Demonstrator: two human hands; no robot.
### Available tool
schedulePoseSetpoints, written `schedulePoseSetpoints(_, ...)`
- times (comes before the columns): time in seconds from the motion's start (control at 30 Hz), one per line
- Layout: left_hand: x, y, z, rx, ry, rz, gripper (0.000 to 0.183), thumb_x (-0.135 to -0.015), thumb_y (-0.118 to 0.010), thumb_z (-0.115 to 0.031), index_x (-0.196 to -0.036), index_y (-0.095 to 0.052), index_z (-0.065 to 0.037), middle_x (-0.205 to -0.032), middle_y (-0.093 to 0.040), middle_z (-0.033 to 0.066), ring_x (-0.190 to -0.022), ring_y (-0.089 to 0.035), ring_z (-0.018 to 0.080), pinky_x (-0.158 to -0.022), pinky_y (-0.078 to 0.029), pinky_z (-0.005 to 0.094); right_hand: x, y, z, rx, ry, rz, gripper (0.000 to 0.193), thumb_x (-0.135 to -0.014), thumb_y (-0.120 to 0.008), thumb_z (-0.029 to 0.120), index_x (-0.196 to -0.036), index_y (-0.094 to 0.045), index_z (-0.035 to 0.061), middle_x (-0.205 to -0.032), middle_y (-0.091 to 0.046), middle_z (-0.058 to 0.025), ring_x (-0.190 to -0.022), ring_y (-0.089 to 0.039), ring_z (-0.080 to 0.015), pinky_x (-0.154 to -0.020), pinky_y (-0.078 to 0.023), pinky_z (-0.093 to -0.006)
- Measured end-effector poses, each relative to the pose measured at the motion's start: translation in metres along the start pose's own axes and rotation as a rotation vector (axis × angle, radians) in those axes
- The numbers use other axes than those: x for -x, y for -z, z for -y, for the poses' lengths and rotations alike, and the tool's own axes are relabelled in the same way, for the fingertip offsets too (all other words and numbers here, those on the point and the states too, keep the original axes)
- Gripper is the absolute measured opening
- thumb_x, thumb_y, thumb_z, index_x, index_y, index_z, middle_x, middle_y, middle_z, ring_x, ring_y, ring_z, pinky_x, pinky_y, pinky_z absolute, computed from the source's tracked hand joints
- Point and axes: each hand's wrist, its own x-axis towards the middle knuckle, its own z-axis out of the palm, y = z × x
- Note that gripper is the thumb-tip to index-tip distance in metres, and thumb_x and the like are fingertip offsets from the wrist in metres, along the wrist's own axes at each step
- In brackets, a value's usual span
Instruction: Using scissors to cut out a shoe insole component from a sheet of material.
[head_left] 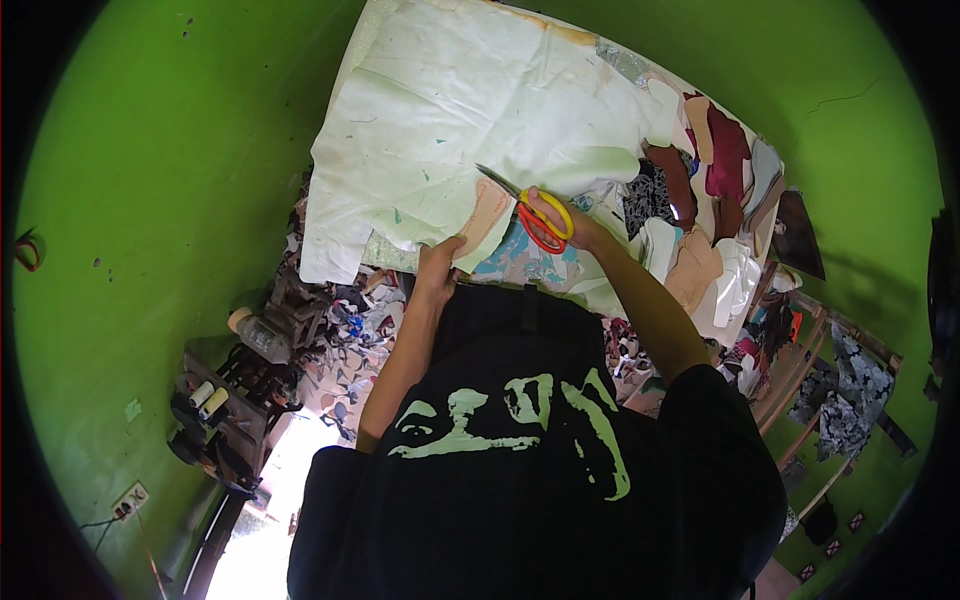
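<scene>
My left hand (438,268) is closed on the lower end of a tan pattern piece (487,210) with printed marks, lying against a narrow strip of white material. In my right hand (580,226) is a pair of scissors (529,220) with one yellow and one red handle. Its dark blades point up and left, right at the top end of the pattern piece. How far the blades are apart I cannot tell. A large white sheet of material (420,110) covers the left and far parts of the table, its near edge cut unevenly beside my left hand.
Cut pieces in maroon (727,160), brown, tan (694,268) and white lie along the table's right side. Scraps (350,375) cover the floor at the left. A clear jar (262,335) stands by a dark machine at the lower left. A wooden rack (800,385) is at the right.
</scene>
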Motion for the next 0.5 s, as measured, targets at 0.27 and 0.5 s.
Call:
schedulePoseSetpoints(0.27, -0.006, 0.013, 0.011, -0.074, 0.010, 0.069, 0.032, -0.086, -0.067, -0.014, -0.115, -0.058, -0.003, -0.098, -0.066, 0.0075, -0.079, -0.065, 0.0155, -0.055, -0.049, 0.0281, 0.022, 0.002, -0.029, 0.153, -0.048, -0.043, 0.065, -0.093, -0.037, 0.072, -0.091, -0.050, 0.0077, -0.056, -0.050, -0.0010, -0.039, -0.047, -0.0106, -0.038, -0.038, -0.0243)
schedulePoseSetpoints(0.5, -0.010, 0.038, 0.006, 0.146, 0.254, 0.078, 0.037, -0.089, -0.065, -0.021, -0.123, -0.052, -0.010, -0.117, -0.055, 0.0058, -0.107, -0.056, 0.0209, -0.089, -0.051, 0.0349, 0.078, -0.021, -0.057, 0.111, -0.051, -0.136, 0.069, -0.097, -0.037, 0.065, -0.120, -0.046, 0.0010, -0.063, -0.050, -0.0019, -0.048, -0.050, -0.0099, -0.047, -0.042, -0.0242)
